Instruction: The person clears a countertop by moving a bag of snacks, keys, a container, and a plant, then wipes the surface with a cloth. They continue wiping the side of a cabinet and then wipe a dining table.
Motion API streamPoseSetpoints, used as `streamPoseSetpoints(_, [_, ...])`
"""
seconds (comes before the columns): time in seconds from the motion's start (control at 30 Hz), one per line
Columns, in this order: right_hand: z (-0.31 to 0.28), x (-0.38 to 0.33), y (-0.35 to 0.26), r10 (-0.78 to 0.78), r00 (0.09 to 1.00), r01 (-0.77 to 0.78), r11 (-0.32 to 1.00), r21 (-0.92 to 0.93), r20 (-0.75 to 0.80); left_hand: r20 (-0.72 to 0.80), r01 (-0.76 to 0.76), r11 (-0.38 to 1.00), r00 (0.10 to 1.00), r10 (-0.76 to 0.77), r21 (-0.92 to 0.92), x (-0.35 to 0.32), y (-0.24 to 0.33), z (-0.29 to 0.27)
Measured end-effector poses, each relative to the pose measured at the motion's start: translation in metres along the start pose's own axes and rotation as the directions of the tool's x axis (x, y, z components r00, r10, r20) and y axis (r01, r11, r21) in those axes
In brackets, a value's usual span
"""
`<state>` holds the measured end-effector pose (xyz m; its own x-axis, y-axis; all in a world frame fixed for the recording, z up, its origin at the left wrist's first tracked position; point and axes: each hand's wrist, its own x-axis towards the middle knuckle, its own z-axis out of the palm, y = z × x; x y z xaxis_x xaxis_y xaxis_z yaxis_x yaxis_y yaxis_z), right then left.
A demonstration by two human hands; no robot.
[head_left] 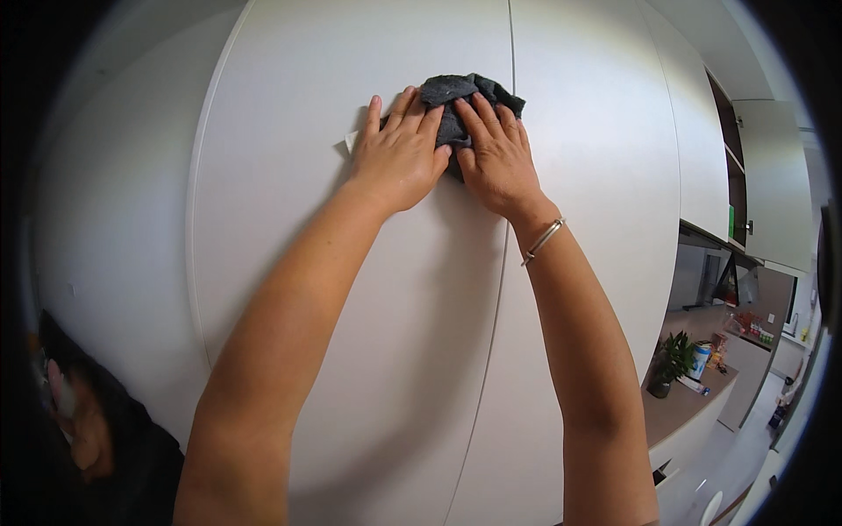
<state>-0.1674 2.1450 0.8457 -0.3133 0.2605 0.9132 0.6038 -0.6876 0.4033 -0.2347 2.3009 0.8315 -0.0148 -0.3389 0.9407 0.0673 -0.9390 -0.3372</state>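
A crumpled dark grey cloth [452, 90] is held against a tall, pale cabinet door [351, 289], near the vertical seam between two doors. My left hand [399, 158] presses on the left part of the cloth, its fingers spread and pointing up. Just right of it, my right hand [500, 162] holds down the cloth with its fingers bent slightly over the folds. A small white tag or corner [350, 141] sticks out beside my left hand. Part of the cloth is hidden under both hands. A silver bangle [544, 242] circles my right wrist.
On the right, a wall cabinet's door [774, 180] hangs open. Below it, a counter [702, 405] holds a potted plant [673, 358], a blue-and-white container [701, 357] and small items. A dark shape [132, 438] lies at the lower left, near a white wall [123, 263].
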Motion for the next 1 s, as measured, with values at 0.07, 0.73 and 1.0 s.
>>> streamPoseSetpoints(0.07, [-0.004, -0.012, -0.008, -0.002, 1.0, 0.002, 1.0, 0.012, -0.003, -0.01, -0.002, 1.0, 1.0, 0.002, -0.016, -0.008, 0.0, -0.001])
streamPoseSetpoints(0.73, [-0.064, -0.499, -0.222, -0.089, 0.829, -0.114, 0.94, 0.322, 0.553, 0.61, 0.263, 0.959, 0.779, -0.147, -0.105, -0.559, 0.194, -0.044])
streamPoseSetpoints(1.0, [-0.057, -0.392, -0.159, -0.121, 0.831, -0.037, 0.962, 0.271, 0.542, 0.472, 0.168, 0.979, 0.876, -0.096, -0.112, -0.432, 0.147, -0.038])
